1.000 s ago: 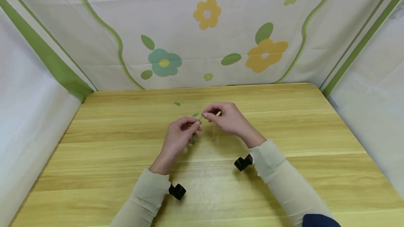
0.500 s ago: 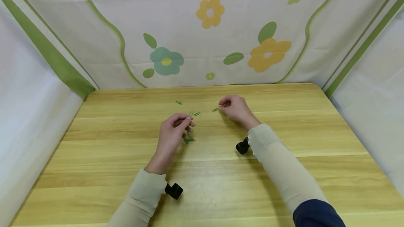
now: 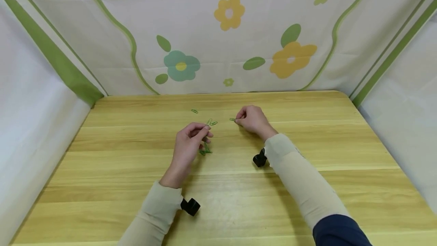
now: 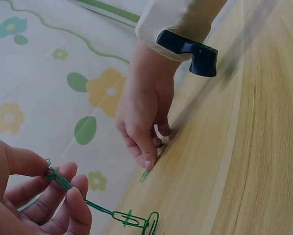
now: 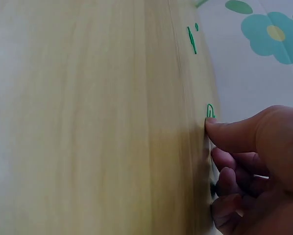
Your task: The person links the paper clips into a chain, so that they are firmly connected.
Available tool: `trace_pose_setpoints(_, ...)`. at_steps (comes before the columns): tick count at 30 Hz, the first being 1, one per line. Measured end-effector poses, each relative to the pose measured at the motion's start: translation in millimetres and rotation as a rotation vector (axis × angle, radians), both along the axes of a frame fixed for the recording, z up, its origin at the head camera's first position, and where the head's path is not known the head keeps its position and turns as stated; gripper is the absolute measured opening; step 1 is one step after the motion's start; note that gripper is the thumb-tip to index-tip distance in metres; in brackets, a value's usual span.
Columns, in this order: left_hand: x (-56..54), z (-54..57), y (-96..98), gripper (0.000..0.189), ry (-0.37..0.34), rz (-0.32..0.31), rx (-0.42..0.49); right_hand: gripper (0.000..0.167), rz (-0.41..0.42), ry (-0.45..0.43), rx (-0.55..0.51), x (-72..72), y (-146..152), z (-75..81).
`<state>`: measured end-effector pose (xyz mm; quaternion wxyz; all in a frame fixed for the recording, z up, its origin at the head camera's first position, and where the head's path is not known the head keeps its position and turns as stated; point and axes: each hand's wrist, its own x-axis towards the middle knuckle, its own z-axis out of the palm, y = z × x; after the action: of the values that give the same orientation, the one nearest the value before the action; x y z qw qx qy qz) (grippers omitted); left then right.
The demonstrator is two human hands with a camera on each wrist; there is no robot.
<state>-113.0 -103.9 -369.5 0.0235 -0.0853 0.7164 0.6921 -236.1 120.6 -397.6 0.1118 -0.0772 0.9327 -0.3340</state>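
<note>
A chain of linked green paper clips (image 4: pixel 98 207) hangs from my left hand (image 3: pixel 186 141), its upper end pinched between thumb and index finger. One clip of the chain (image 3: pixel 209 122) sticks up past those fingertips, while the lower links dangle below the palm. To the right, my right hand (image 3: pixel 253 119) pinches a single green paper clip (image 5: pixel 210 111) by one end, at or just above the tabletop; its other end points left. The two hands are apart.
Two loose green paper clips lie on the wooden table (image 3: pixel 225 200): one clip (image 3: pixel 194 111) towards the back, another clip (image 3: pixel 214 123) just beyond the left fingertips. A white flowered curtain (image 3: pixel 205 37) stands behind the table's far edge, with white cloth at both sides.
My right hand has left the left hand's fingertips, moved right to a paper clip on the table and now pinches it. The left hand has drawn slightly left with the chain.
</note>
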Motion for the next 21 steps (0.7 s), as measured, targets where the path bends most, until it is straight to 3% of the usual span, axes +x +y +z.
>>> trace_pose_setpoints(5, -2.7, -1.7, 2.3, 0.017, 0.006, 0.013, 0.016, 0.009, 0.02, 0.002, -0.023, 4.0, 4, -0.5)
trace_pose_setpoints(14, -8.2, -0.8, 9.9, 0.02, -0.013, -0.001, 0.004, 0.005, 0.058, -0.021, -0.324, 29.9, 10, 19.5)
trace_pose_setpoints(21, -8.5, 1.9, 18.5, 0.02, -0.025, -0.014, -0.009, 0.007, 0.11, 0.074, -0.345, 44.3, 8, 38.5)
